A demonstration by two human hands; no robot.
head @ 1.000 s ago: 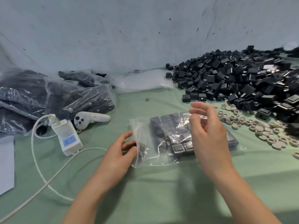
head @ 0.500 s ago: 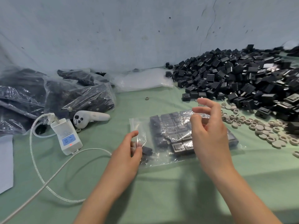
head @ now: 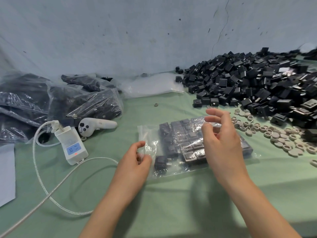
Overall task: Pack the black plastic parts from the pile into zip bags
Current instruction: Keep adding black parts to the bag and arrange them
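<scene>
Open table (head: pixel 171 203) in front; pile (head: pixel 257 86) crowding right. Zip bag (head: pixel 178 143) pinched at mouth by left hand (head: pixel 135 162), under loose, empty right hand (head: pixel 223 145).

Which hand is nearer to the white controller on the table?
Left. The left hand pinches the open edge of the bag, in front and to the right of the controller; the right hand is farther right, above the bag.

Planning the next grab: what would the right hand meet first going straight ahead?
The right hand would probably reach the near edge of the black parts pile, beyond the zip bag; depth is unclear.
</scene>
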